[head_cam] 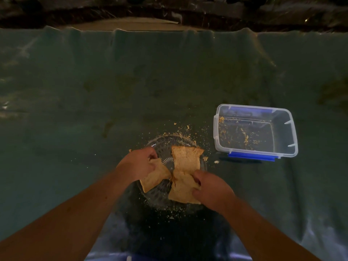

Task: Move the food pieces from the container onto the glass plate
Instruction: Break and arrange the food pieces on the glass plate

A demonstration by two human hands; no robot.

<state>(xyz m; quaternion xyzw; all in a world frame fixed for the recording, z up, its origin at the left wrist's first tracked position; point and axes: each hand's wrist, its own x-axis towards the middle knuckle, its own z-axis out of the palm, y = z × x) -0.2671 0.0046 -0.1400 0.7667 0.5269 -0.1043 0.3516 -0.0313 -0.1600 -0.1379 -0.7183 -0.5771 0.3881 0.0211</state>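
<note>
Nearest, 2 bare forearms reach in from 7 and 5 o'clock to the glass plate. The left hand is pinched on the upper corner of a flat, toasted-looking food piece at the plate's 8 o'clock; the right hand is closed on the edge of another piece at 5 o'clock. A third piece lies untouched at 1 o'clock, its near edge meeting the right-hand piece.

The pieces look thin, light, dry and brittle. Crumbs litter the cloth beyond the plate's rim, so they probably shed and snap easily. Hold them lightly by an edge, or support them flat from beneath.

Farther off at 2 o'clock, well apart, the clear container with blue clips holds only crumbs; the move looks essentially done.
</note>
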